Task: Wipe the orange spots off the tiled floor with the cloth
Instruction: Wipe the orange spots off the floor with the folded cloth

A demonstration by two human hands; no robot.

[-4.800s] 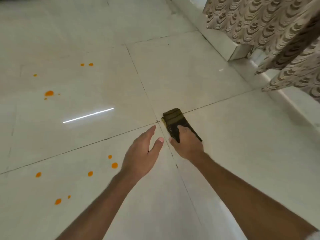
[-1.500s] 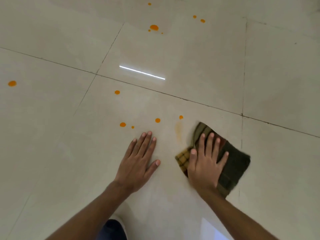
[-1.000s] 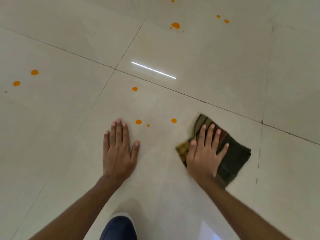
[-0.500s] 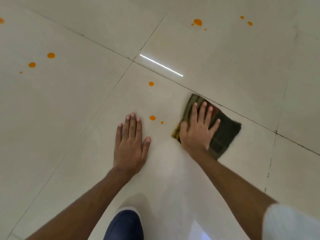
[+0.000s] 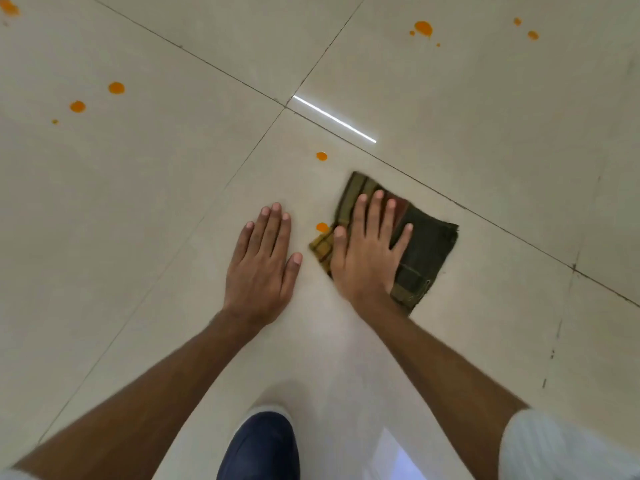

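Observation:
A folded dark green and brown checked cloth (image 5: 427,247) lies flat on the pale tiled floor (image 5: 467,140). My right hand (image 5: 369,252) presses down on its left half with fingers spread. An orange spot (image 5: 322,227) touches the cloth's left edge, between my two hands. Another orange spot (image 5: 321,156) sits farther ahead on the same tile. My left hand (image 5: 263,266) rests flat on the bare floor just left of the cloth, holding nothing.
More orange spots lie at the far left (image 5: 116,88) (image 5: 77,106), top left corner (image 5: 8,6) and top right (image 5: 423,28) (image 5: 532,35). Dark grout lines cross the floor. My dark blue trouser knee (image 5: 261,445) is at the bottom centre.
My right hand has slid the cloth left toward the nearest orange spot, covering the small dot beside it. My left hand stays planted on the floor.

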